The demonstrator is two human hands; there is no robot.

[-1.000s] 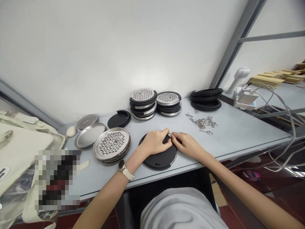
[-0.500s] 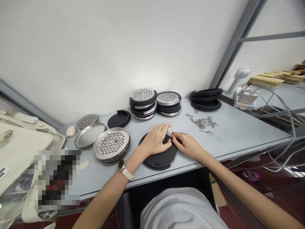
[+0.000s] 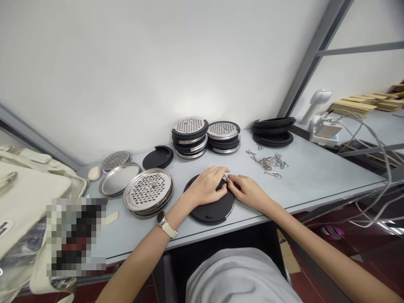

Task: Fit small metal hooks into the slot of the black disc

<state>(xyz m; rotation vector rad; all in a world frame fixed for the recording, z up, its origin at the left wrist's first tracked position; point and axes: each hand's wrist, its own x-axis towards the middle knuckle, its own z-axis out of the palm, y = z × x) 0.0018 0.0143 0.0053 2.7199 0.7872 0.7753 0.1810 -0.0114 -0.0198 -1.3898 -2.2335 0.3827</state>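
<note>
A black round cover (image 3: 206, 210) lies on the table in front of me, with a thin metal edge showing at its right side and a small hole near its front. My left hand (image 3: 206, 185) rests over the cover, its thumb and fingers bent round the back right rim. Against that same rim, my right hand (image 3: 246, 190) is closed in a pinch. A small metal wire hook (image 3: 225, 178) shows between the fingertips of both hands, mostly hidden. Loose metal hooks (image 3: 273, 162) lie in a pile to the right.
Stacks of round graters in black covers (image 3: 190, 126) stand by the wall. Bare perforated grater discs (image 3: 148, 189) and a plain metal disc (image 3: 120, 179) lie at left, near another black cover (image 3: 157, 158). More black covers (image 3: 273, 139) are stacked at back right. A bag (image 3: 28, 185) borders the left.
My left fingers have shifted slightly right and forward over the wire hook, covering more of it. The cover and my right hand have hardly moved.
</note>
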